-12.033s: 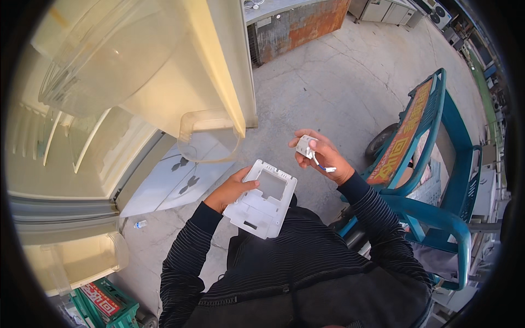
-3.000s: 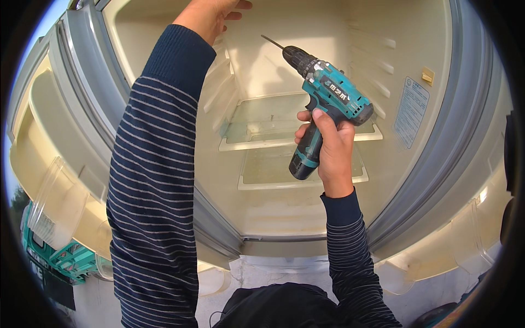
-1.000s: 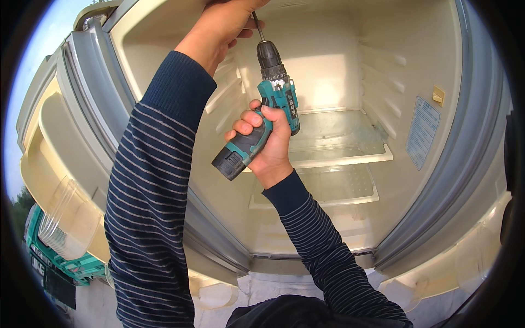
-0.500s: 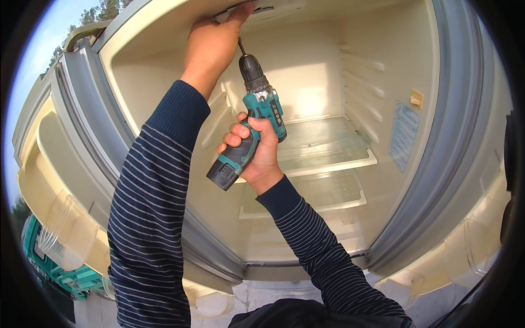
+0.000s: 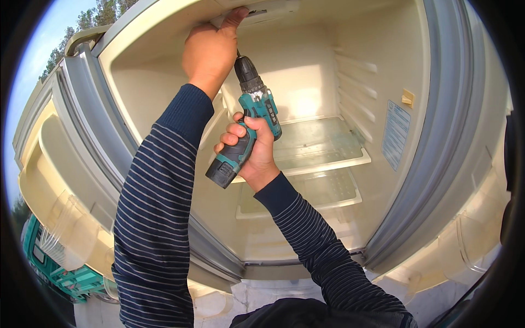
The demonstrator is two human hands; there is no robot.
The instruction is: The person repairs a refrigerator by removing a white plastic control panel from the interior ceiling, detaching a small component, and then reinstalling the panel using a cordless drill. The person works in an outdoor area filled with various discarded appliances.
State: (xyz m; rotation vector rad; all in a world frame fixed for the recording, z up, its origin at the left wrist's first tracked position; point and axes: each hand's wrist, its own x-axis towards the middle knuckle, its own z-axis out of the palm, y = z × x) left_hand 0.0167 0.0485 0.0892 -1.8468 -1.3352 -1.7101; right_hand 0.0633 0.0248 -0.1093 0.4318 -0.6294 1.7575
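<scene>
A teal and black cordless drill (image 5: 261, 104) points upward inside an open refrigerator (image 5: 306, 71). My right hand (image 5: 257, 147) is wrapped round its handle. The thin bit above the black chuck (image 5: 246, 71) runs up behind my left hand, so its tip is hidden. My left hand (image 5: 210, 54) is raised to the compartment's ceiling, curled, with its thumb up against a pale fitting (image 5: 273, 12) that has a dark slot. Its other fingers are mostly out of sight, and what they grip cannot be made out.
Translucent shelves (image 5: 322, 142) sit lower in the compartment. A blue-printed label (image 5: 395, 134) and a small cream switch (image 5: 407, 98) are on the right wall. Doors with bins (image 5: 68, 232) swing out on both sides. A teal vehicle (image 5: 71, 279) stands at the lower left.
The view has shifted slightly, showing more of the ceiling fitting. The drill's chuck now sits closer to my left hand, with less of the bit showing. Both hands keep their grips.
</scene>
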